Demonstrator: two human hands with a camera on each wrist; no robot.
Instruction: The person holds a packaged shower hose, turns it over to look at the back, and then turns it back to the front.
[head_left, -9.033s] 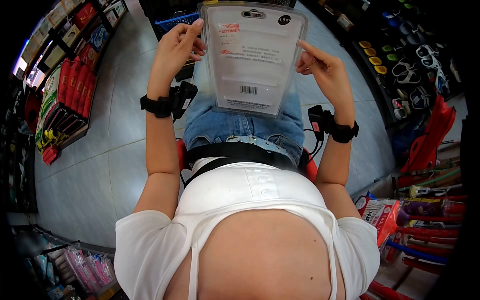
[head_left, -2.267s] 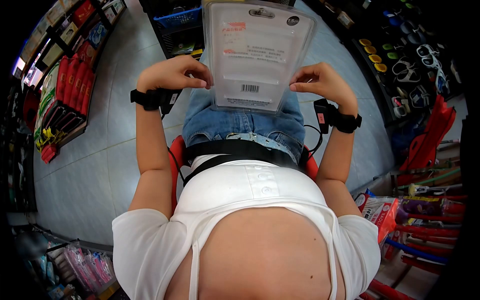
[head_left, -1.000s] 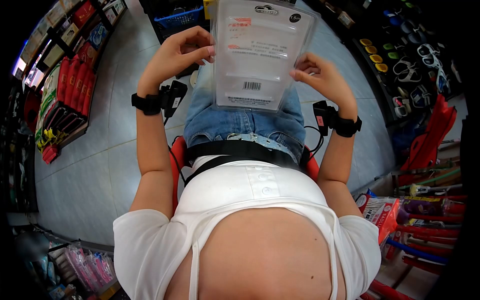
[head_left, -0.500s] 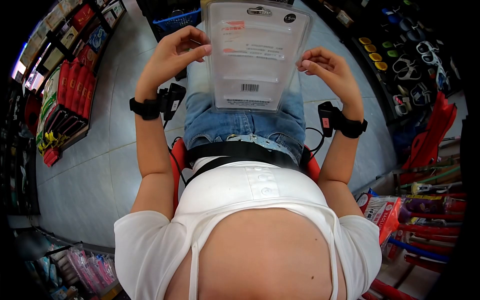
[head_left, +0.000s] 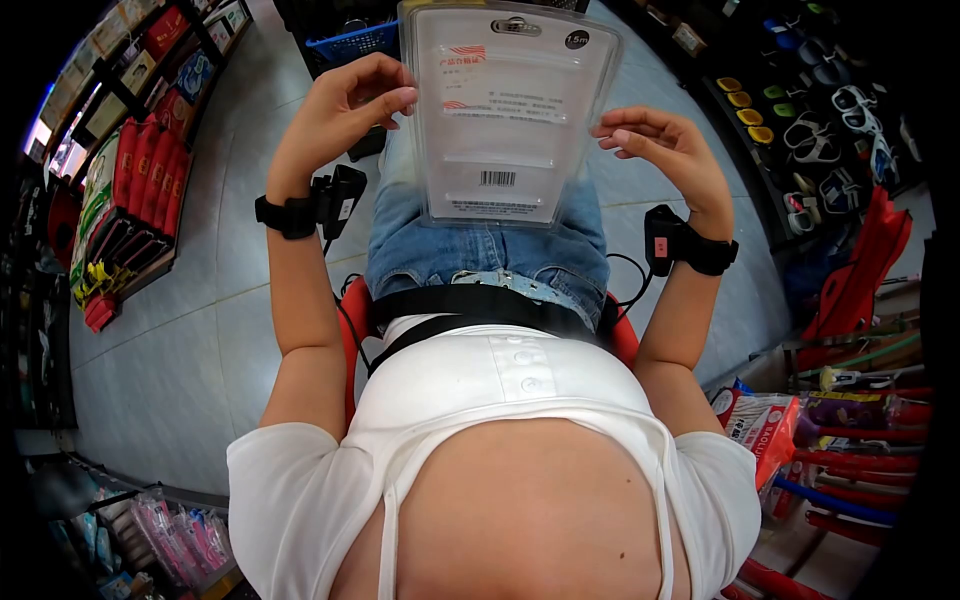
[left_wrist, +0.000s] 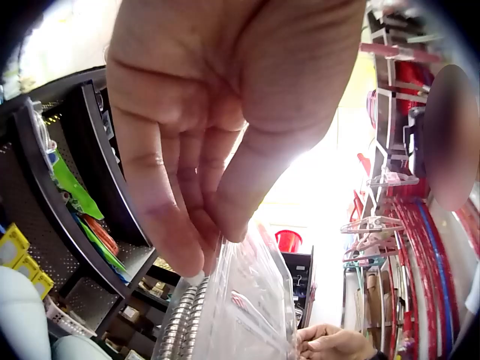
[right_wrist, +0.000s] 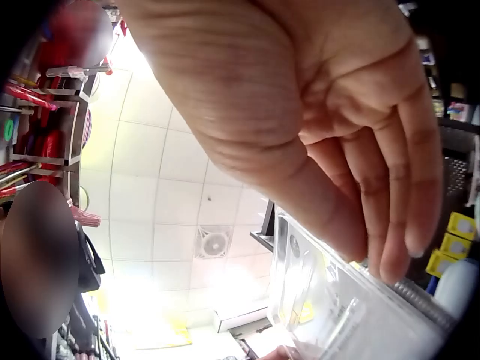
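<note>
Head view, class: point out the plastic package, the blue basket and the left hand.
Plastic package [head_left: 508,138], head view: white back, just below the printed text.
Blue basket [head_left: 354,42], head view: its side wall.
Left hand [head_left: 346,112], head view: middle of the hand.

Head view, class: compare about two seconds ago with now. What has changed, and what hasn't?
The left hand and right hand have moved up the sides of the pack, the left more than the right. The pack stays between them, its printed back still facing the camera.
</note>
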